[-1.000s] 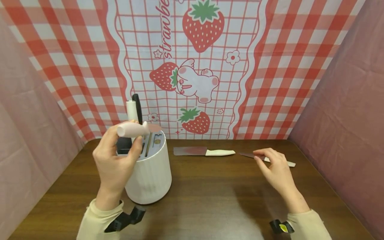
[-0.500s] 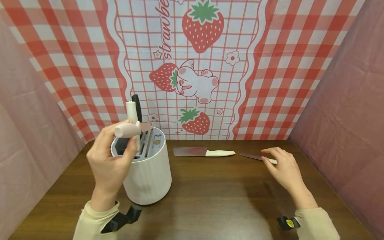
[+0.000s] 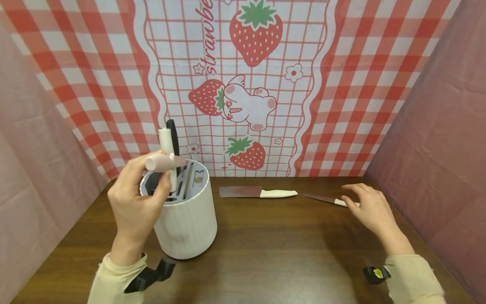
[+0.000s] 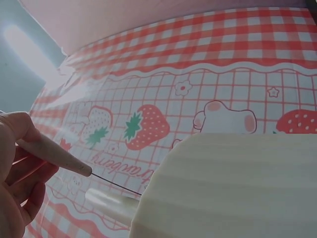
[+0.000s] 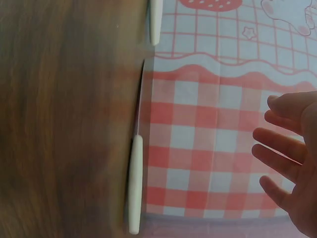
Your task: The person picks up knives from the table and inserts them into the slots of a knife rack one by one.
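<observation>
My left hand (image 3: 134, 194) pinches a knife by its pale handle (image 3: 159, 162) over the white knife block (image 3: 186, 228). In the left wrist view, the knife's thin blade (image 4: 116, 183) runs from the handle to the block's rim; whether its tip is inside a slot I cannot tell. My right hand (image 3: 370, 207) hovers above the handle end of a small white-handled knife (image 3: 319, 197) lying on the table. Its fingers are loosely bent and hold nothing; the right wrist view shows them apart from that knife's handle (image 5: 135, 183).
A broad-bladed knife with a cream handle (image 3: 279, 194) lies between the block and the small knife. A white handle (image 3: 165, 139) and a black handle (image 3: 172, 137) stand up from the block. A strawberry-print cloth (image 3: 247, 154) hangs behind the wooden table (image 3: 265, 253).
My left hand has shifted slightly left with the knife, whose blade has drawn back over the block's top. My right hand has moved rightward along the small knife, which stays put.
</observation>
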`<state>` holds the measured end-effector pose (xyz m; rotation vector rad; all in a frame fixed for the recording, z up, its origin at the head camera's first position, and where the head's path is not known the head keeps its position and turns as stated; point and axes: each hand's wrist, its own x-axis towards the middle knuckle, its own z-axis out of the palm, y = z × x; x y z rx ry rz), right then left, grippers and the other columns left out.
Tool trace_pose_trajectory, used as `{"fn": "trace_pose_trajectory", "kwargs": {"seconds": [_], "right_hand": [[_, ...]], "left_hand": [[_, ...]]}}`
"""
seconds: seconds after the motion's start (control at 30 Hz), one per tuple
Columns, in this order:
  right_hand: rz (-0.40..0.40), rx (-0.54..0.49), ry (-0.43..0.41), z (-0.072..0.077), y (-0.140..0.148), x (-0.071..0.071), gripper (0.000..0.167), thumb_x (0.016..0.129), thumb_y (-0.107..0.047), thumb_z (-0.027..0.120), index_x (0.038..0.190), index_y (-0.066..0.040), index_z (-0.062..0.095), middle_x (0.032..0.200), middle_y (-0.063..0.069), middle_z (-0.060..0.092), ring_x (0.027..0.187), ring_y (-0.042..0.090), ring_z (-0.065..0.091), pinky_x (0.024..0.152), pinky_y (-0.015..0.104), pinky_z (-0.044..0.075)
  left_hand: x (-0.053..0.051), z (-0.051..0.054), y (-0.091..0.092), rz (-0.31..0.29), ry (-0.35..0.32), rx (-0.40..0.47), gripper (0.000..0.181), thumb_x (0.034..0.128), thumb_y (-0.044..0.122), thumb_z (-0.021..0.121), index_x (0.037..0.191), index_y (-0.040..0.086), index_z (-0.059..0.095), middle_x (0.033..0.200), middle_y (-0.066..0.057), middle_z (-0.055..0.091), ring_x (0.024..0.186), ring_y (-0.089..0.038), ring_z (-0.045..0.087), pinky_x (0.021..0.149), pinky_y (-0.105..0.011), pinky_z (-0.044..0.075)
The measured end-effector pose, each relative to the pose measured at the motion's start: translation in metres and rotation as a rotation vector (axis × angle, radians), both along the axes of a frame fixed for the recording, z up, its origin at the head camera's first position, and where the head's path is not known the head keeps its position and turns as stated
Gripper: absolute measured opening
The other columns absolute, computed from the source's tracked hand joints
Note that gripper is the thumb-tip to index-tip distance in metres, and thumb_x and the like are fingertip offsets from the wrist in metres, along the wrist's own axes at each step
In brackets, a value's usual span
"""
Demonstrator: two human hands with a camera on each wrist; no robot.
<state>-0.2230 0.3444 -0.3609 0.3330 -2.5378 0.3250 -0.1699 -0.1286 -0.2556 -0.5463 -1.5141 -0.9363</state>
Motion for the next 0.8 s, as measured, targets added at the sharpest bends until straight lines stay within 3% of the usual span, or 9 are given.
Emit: {"fn": "trace_pose_trajectory", "kwargs": {"seconds": [0.43, 0.6, 0.8], "right_hand": [[-0.005, 0.041, -0.064, -0.007, 0.022, -0.003, 0.032, 0.08, -0.017, 0.066, 0.108, -0.003, 0.06, 0.101, 0.02, 0.062, 0.092, 0.04, 0.056, 0.074, 0.056, 0.039], [-0.02, 0.036, -0.112, -0.014, 0.031, -0.003, 0.033, 0.082, -0.019, 0.064, 0.11, -0.003, 0.059, 0.104, 0.022, 0.06, 0.093, 0.041, 0.055, 0.072, 0.056, 0.039], [-0.029, 0.026, -0.135, -0.02, 0.04, -0.008, 0.035, 0.083, -0.017, 0.062, 0.113, -0.001, 0.057, 0.108, 0.024, 0.058, 0.097, 0.042, 0.053, 0.075, 0.057, 0.039]], "left_hand": [[-0.006, -0.005, -0.008, 0.0, -0.033, -0.104, 0.031, 0.0767, 0.018, 0.062, 0.098, -0.005, 0.066, 0.095, -0.015, 0.067, 0.088, -0.021, 0.061, 0.087, -0.017, 0.043], [-0.009, -0.007, -0.009, -0.006, -0.044, -0.125, 0.031, 0.0753, 0.015, 0.061, 0.099, -0.004, 0.066, 0.095, -0.014, 0.067, 0.084, -0.022, 0.06, 0.085, -0.017, 0.043], [-0.01, -0.012, -0.01, 0.003, -0.104, -0.169, 0.03, 0.0713, 0.006, 0.065, 0.1, -0.003, 0.065, 0.094, -0.014, 0.066, 0.084, -0.024, 0.058, 0.085, -0.014, 0.04]]}}
